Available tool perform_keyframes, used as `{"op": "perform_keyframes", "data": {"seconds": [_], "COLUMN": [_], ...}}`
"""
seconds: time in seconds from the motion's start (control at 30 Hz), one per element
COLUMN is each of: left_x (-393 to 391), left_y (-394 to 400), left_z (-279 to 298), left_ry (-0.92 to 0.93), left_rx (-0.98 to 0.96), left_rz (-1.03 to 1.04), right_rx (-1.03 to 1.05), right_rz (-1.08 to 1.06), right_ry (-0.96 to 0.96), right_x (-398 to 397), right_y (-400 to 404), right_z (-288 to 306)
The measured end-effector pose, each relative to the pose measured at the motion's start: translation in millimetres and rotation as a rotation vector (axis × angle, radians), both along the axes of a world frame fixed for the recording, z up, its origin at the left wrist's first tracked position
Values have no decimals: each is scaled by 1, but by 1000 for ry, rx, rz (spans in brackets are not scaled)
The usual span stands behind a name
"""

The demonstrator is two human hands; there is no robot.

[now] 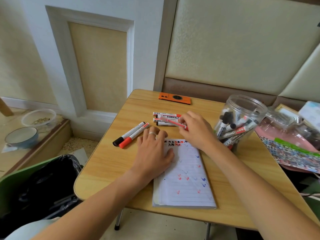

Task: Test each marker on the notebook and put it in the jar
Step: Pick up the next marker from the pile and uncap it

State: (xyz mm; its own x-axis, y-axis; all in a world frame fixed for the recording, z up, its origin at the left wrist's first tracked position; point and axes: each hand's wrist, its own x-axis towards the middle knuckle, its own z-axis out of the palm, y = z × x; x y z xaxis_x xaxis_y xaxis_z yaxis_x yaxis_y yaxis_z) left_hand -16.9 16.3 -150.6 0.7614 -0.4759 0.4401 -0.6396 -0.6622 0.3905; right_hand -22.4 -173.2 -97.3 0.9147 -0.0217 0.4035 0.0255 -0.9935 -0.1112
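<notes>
An open lined notebook (186, 181) with red, blue and black test marks lies on the wooden table (107, 160). My left hand (153, 151), a ring on one finger, rests flat on the notebook's upper left corner. My right hand (194, 129) grips a red marker (173, 122), blurred, just above a small pile of markers (164, 117) behind the notebook. Two more markers (131, 134), one black-capped and one red-capped, lie side by side left of my left hand. A clear plastic jar (242, 108), open at the top, holds several markers to the right of my right hand.
An orange phone (174, 98) lies at the table's far edge. Plastic bags and patterned packaging (292, 144) crowd the right side. A green bin with a black liner (39, 184) stands at the left. Bowls (22, 136) sit on a low ledge beyond it.
</notes>
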Motion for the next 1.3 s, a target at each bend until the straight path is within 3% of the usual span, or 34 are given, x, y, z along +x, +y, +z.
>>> {"op": "perform_keyframes", "data": {"seconds": [0.1, 0.23, 0.33, 0.43, 0.53, 0.67, 0.8, 0.87, 1.0, 1.3], "left_x": [-1, -1, -1, 0, 1, 3, -3, -4, 7, 7], "left_y": [0, 0, 1, 1, 1, 2, 2, 3, 5, 3], "left_z": [0, 3, 2, -1, -3, -2, 4, 5, 7, 2], "left_ry": [-52, -99, -57, -18, -16, -13, -40, -19, 220, 24], "left_rx": [-29, -65, -123, -86, -54, -29, -46, -78, -157, -178], "left_rz": [-18, -129, -200, -182, -162, -138, -202, -261, -295, -243], "right_rx": [435, 1143, 1342, 1418, 1262, 464, 133, 54, 9, -12], "right_rz": [25, 101, 119, 72, 44, 96, 143, 156, 177, 163], "right_ry": [-108, 27, 16, -126, -173, 40, 190, 216, 162, 100], "right_x": [-20, -46, -59, -65, -69, -74, -75, -73, -74, -72], "right_y": [10, 26, 31, 23, 6, -5, 11, 21, 32, 40], "right_z": [8, 5, 1, 2, 8, 8, 6, 2, -9, -24]}}
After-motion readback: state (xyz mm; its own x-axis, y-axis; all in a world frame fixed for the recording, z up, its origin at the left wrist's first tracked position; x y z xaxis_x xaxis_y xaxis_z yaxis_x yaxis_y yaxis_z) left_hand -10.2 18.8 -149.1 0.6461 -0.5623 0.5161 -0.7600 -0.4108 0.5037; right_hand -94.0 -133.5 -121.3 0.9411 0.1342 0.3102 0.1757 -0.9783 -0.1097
